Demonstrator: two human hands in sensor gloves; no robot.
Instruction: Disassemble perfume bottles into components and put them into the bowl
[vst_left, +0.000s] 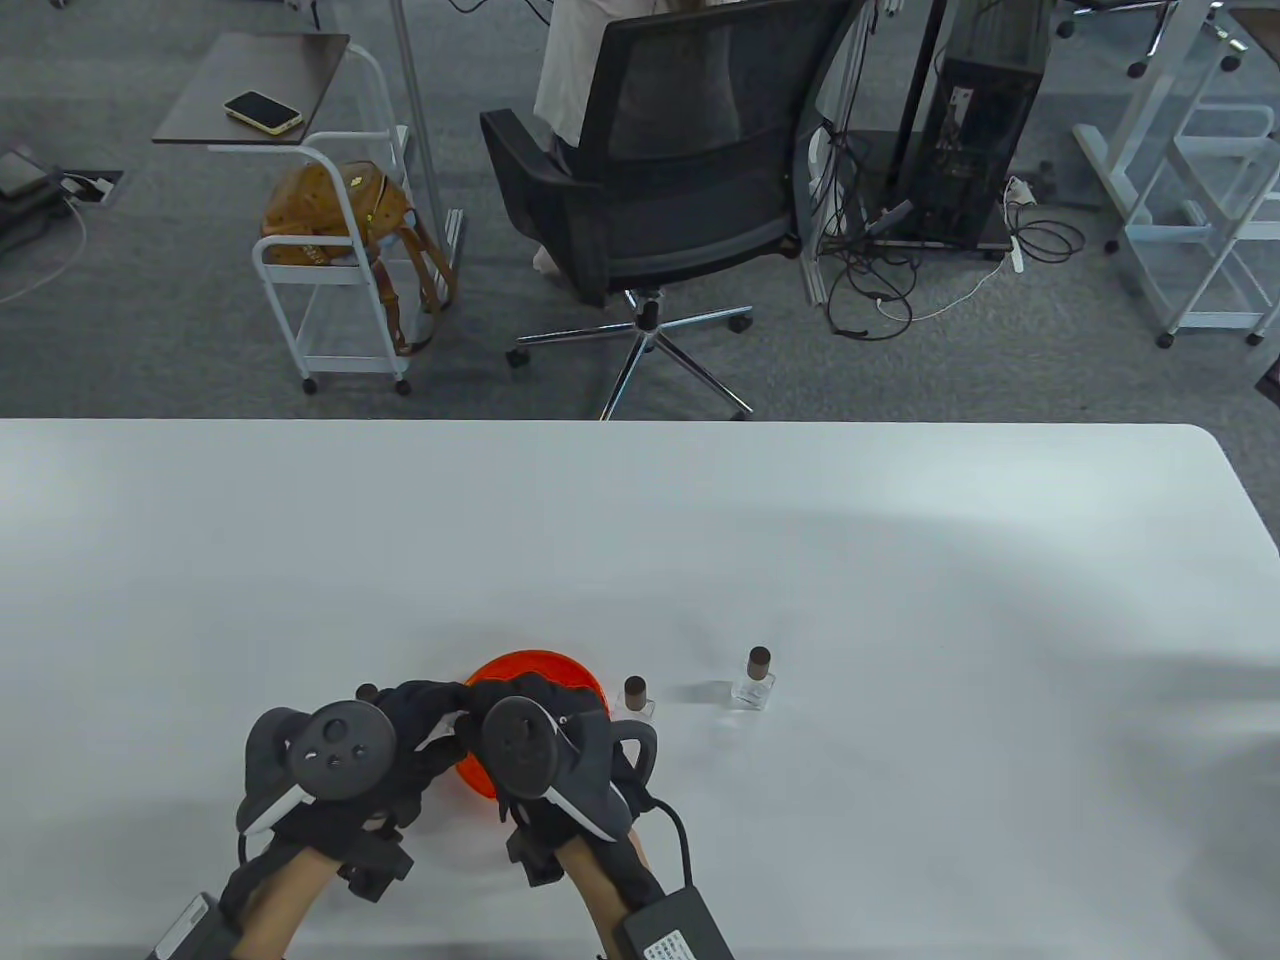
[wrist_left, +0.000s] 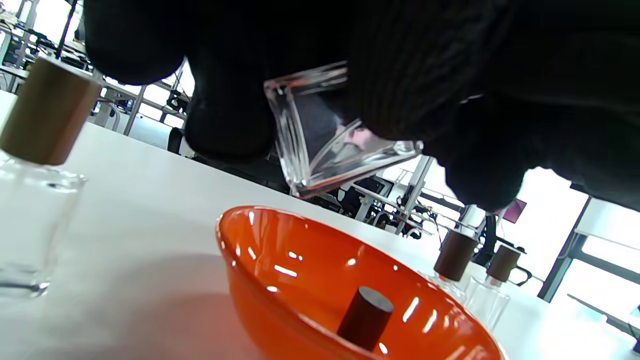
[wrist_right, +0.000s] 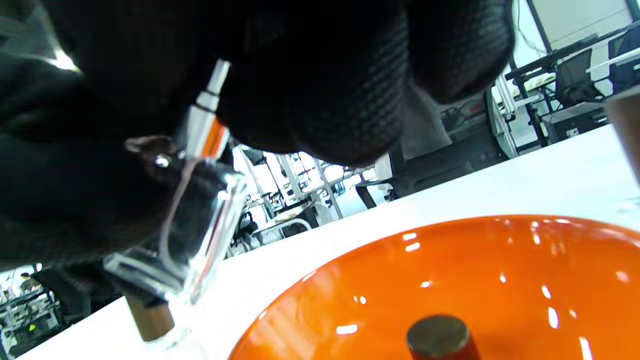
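Both hands met above the orange bowl (wrist_left: 260, 260) on the desk (vst_left: 900, 560). Left hand (vst_left: 400, 740) fingers (wrist_left: 225, 100) gripped a clear glass bottle (wrist_left: 320, 135); right hand (vst_left: 550, 740) pinched its sprayer (wrist_right: 205, 130), tube still inside. One dark cap (wrist_left: 365, 317) stood in the bowl; two capped bottles (vst_left: 752, 682) waited just beside it.

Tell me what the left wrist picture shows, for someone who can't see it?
Black gloved fingers hold a clear square glass bottle above a shiny orange bowl with one dark round cap inside. Three capped glass bottles stand on the white table: one left, two right.
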